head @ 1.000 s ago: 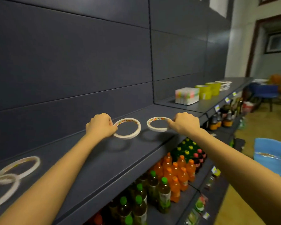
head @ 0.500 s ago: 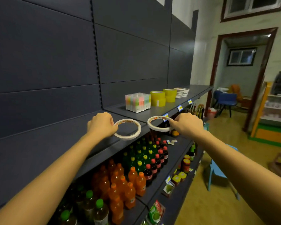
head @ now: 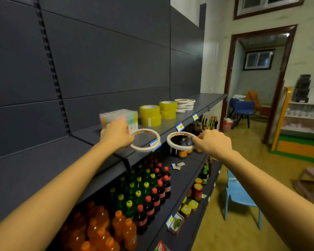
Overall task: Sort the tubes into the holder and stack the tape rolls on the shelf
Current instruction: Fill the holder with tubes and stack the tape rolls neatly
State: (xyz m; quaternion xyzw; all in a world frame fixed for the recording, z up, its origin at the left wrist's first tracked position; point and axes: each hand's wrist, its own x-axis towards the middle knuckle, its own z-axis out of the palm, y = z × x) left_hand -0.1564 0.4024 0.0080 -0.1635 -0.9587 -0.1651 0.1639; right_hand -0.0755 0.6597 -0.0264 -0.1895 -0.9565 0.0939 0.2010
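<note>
Left hand point(head: 116, 135) and right hand point(head: 211, 143) each pinch a thin white tape roll (left point(head: 145, 140), right point(head: 182, 141)) above the shelf point(head: 203, 101) edge; carry both level toward the white stack point(head: 182, 105) at 1 o'clock, seating them concentrically.
</note>
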